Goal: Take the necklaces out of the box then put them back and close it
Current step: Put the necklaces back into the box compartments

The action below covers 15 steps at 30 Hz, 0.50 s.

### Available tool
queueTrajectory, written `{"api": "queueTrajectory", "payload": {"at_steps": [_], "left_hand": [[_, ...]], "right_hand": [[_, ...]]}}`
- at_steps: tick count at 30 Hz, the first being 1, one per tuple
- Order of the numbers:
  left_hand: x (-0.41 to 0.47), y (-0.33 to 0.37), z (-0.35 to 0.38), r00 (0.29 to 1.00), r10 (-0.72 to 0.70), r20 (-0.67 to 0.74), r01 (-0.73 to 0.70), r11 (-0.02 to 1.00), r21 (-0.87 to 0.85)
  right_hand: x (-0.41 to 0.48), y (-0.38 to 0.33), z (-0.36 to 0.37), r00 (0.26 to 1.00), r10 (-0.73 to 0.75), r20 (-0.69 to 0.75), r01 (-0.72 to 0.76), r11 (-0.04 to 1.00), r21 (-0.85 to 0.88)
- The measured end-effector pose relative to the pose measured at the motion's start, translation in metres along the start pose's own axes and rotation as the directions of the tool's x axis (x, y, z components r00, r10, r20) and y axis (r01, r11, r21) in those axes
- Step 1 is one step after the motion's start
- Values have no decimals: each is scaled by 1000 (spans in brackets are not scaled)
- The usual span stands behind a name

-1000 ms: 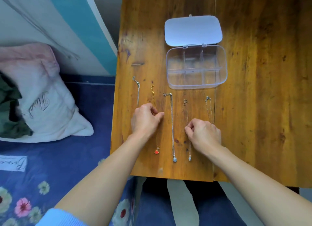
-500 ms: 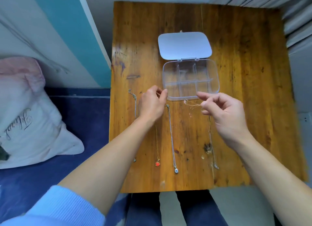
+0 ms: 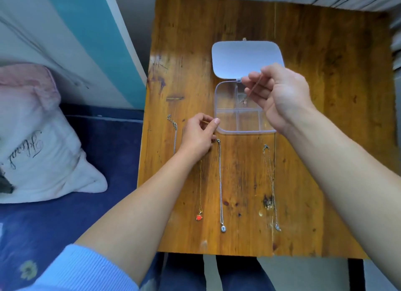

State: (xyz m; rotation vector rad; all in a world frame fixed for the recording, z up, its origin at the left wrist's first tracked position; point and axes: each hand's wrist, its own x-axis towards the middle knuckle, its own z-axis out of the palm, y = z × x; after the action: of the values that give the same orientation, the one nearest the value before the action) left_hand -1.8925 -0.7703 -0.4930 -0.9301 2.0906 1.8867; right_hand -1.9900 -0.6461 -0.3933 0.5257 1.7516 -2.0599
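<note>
A clear plastic box with several compartments lies open on the wooden table, its lid flat behind it. My right hand hovers over the box, pinching a thin necklace whose pendant dangles into a back compartment. My left hand rests on the table left of the box, fingers pinched on the top of the gold chain with the red pendant. A silver necklace with a round pendant, another silver one to the right, and a chain at far left lie stretched out.
The table's left edge borders a bed with a blue flowered sheet and a pale pillow. A wall with a teal stripe stands behind. My knees show below the table's near edge.
My right hand has lifted one necklace off the table and carried it up over the box. My left hand slid up to the top end of the gold chain.
</note>
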Motion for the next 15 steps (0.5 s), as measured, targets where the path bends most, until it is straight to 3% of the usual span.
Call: {"api": "queueTrajectory", "payload": {"at_steps": [8, 15], "left_hand": [[-2, 5, -5, 999, -40, 34, 42, 998, -43], [-1, 6, -3, 998, -56, 21, 57, 998, -36]], "right_hand": [[37, 21, 18, 988, 151, 15, -151, 988, -42], [46, 39, 10, 991, 131, 2, -124, 943, -309]]}}
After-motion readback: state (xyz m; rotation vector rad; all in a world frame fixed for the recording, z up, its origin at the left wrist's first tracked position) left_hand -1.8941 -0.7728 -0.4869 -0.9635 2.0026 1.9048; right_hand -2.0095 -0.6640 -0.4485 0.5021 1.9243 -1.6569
